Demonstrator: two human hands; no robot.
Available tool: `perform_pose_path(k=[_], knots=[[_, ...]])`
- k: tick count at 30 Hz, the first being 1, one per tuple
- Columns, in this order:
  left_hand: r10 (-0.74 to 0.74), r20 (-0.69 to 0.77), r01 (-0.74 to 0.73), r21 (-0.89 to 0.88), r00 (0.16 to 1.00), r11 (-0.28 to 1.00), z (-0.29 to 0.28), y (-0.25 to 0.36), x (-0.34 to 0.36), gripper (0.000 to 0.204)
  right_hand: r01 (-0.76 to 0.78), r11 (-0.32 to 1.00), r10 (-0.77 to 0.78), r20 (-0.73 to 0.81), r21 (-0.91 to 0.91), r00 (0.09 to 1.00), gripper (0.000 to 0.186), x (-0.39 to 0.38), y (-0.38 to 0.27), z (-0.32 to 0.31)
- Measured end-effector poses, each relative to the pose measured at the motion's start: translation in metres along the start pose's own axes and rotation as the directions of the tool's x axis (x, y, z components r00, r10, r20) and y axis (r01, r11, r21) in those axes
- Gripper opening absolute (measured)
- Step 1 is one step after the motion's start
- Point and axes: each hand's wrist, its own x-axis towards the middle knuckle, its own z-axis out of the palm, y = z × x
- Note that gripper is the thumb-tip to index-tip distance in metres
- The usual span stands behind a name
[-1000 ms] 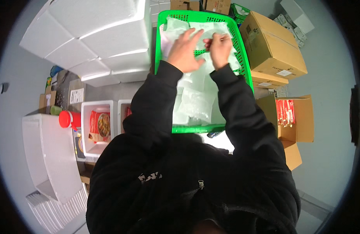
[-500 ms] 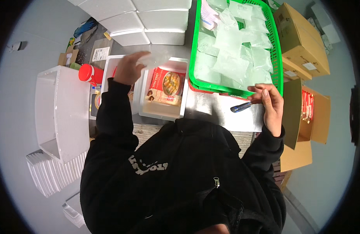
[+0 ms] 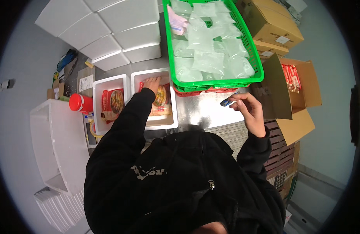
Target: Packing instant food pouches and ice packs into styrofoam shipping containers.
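Observation:
My left hand (image 3: 151,84) reaches into the right-hand white foam box (image 3: 164,124), its fingers stretched out over the far end of a red and cream food packet (image 3: 161,102). No ice bag shows there; anything beneath the palm is hidden. A second white foam box (image 3: 97,102) stands alongside on the left, with a similar red packet (image 3: 113,102) in it. My right hand (image 3: 251,113) hovers over the table's front right part, fingers loosely bent, thumb apart, nothing in it. Just beyond its fingertips lies a dark blue utility knife (image 3: 226,102) on the metal table (image 3: 199,109).
A green basket (image 3: 170,50) full of clear ice bags (image 3: 208,62) sits on a red one (image 3: 187,93). Stacked white foam boxes (image 3: 139,35) rise behind. Left are a red jug (image 3: 79,103) and an upright foam box (image 3: 47,136); right, an open carton (image 3: 300,107) with red packets.
My left hand has moved down into the right foam box; the clear bag it carried is out of sight. My view has shifted. The right hand stays near the knife, still bent.

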Motion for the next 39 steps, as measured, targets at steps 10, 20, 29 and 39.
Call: perform_pose_path(k=[10, 20, 29, 39], knots=[[-0.618, -0.477, 0.245, -0.632, 0.625, 0.736, -0.142, 0.078, 0.015, 0.009, 0.272, 0.387, -0.210, 0.203, -0.881, 0.956, 0.102, 0.166, 0.066, 0.024], [-0.659, -0.392, 0.413, -0.547, 0.641, 0.728, -0.141, 0.099, -0.076, 0.009, 0.226, 0.036, 0.281, 0.227, -0.973, 0.932, 0.106, 0.228, 0.061, -0.044], [-0.788, -0.333, 0.460, -0.668, 0.518, 0.585, -0.149, 0.106, -0.076, 0.007, 0.322, 0.484, -0.216, 0.246, -0.814, 0.945, 0.047, 0.407, 0.046, 0.078], [-0.856, -0.286, 0.578, -0.641, 0.430, 0.504, -0.135, 0.087, -0.107, 0.007, 0.428, 0.336, -0.189, 0.385, -0.839, 0.904, 0.032, 0.513, 0.076, 0.058]])
